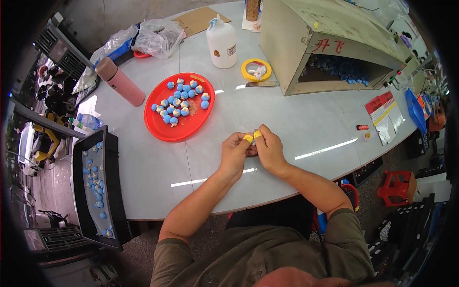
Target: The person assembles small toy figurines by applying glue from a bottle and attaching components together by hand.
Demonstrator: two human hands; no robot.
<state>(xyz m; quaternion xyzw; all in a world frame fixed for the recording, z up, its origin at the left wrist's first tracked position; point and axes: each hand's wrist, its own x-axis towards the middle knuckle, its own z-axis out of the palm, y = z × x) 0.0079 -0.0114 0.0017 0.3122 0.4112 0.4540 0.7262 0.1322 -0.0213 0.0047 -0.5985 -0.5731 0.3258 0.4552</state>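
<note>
My left hand [235,152] and my right hand [270,149] meet above the grey table [215,119]. Both are closed, thumbs pressed side by side, and each thumb has yellow tape wrapped round it. Between the fingertips a small bit of something shows, mostly hidden, too little to name. To the left of my hands lies a round red plate [165,130] with several small blue-and-cream balls [184,111] on it.
A black tray [113,158] with more balls stands at the left edge. Beyond the plate are a pink bottle [122,85] and a white jug [222,45]. Yellow tape [245,71], a knife [262,84] and a metal box [306,48] holding blue pieces sit farther back.
</note>
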